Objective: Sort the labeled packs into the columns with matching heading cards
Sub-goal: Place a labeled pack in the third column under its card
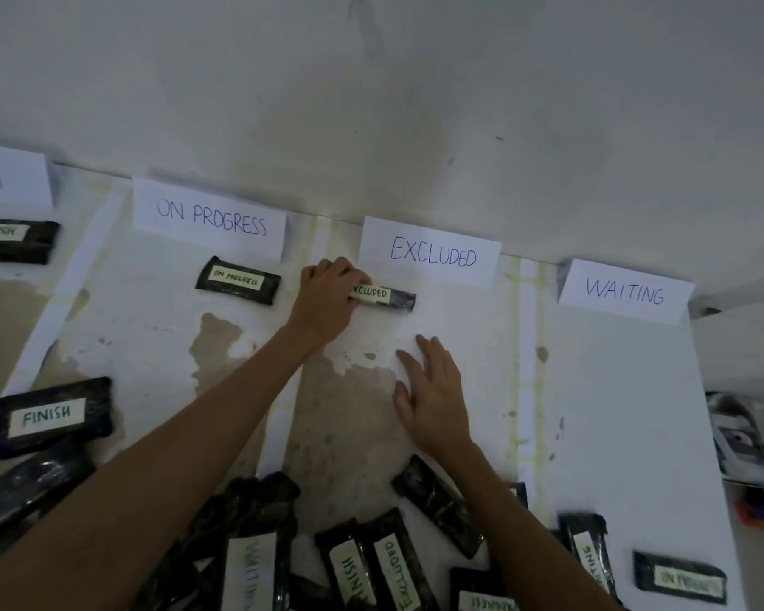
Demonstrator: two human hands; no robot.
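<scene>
Along the wall at the far edge of the worn white desk [614, 390] stand folded heading cards: the ON PROGRESS card [210, 216] at 11 o'clock in the view, the EXCLUDED card [431, 253] at 12 and the WAITING card [625, 291] at 2, with pale tape strips [528, 346] marking off the columns. An ON PROGRESS pack [238, 280] lies just below its card, and a far FINISH pack [14, 240] lies at 9 o'clock under a fourth card [10, 178]. A near FINISH pack [54, 416] sits at 8 o'clock. A loose heap of black packs [371, 562] fills 6 o'clock, with labels reading WAITING, FINISH and EXCLUDED, and a second ON PROGRESS pack [680, 577] lies apart at 5 o'clock. The EXCLUDED pack [387, 296] is in the EXCLUDED column, just below its card's 7 o'clock corner. The left grip [327, 302], its arm stretched up from 7 o'clock across the ON PROGRESS column, grasps that pack's left end, fingers curled over it and covering the label's first letter. The right grip [433, 390] is released, palm down with fingers straight on the desk at 5 o'clock of the pack, near but apart from it. Its forearm crosses a pack in the heap. The fourth card is cut by the left edge, showing only part of its word, and the heap's lowest labels are cut by the bottom edge. Blurred clutter [742, 438] at 3 o'clock cannot be made out.
</scene>
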